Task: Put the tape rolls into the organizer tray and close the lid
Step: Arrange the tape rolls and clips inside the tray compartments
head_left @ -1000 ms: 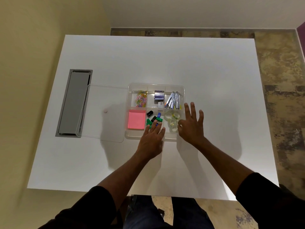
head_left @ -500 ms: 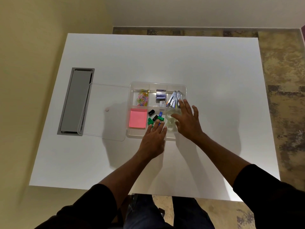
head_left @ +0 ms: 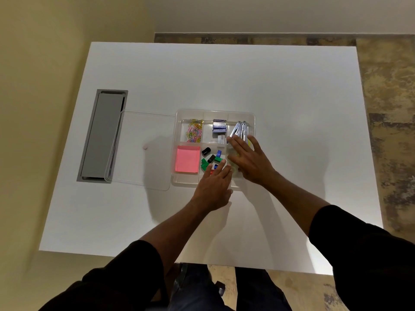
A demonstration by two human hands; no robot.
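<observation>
A clear plastic organizer tray [head_left: 215,113] sits mid-table, divided into compartments. Its clear lid [head_left: 143,149] lies flat on the table to the tray's left, touching it. My right hand [head_left: 250,159] lies flat, fingers apart, over the near right compartment and covers most of the clear tape rolls [head_left: 233,166] there. My left hand [head_left: 213,187] rests on the tray's near edge, its fingertips over the middle near compartment with the coloured binder clips [head_left: 211,159]. Neither hand visibly grips anything.
Other compartments hold coloured paper clips [head_left: 194,133], staple boxes [head_left: 219,129], metal clips [head_left: 240,131] and pink sticky notes [head_left: 187,161]. A grey cable hatch [head_left: 101,135] is set into the white table [head_left: 269,81] on the left, partly under the lid.
My right hand has slid left from beside the tray onto the tape-roll compartment, hiding the rolls. My left hand has stayed at the near edge.
</observation>
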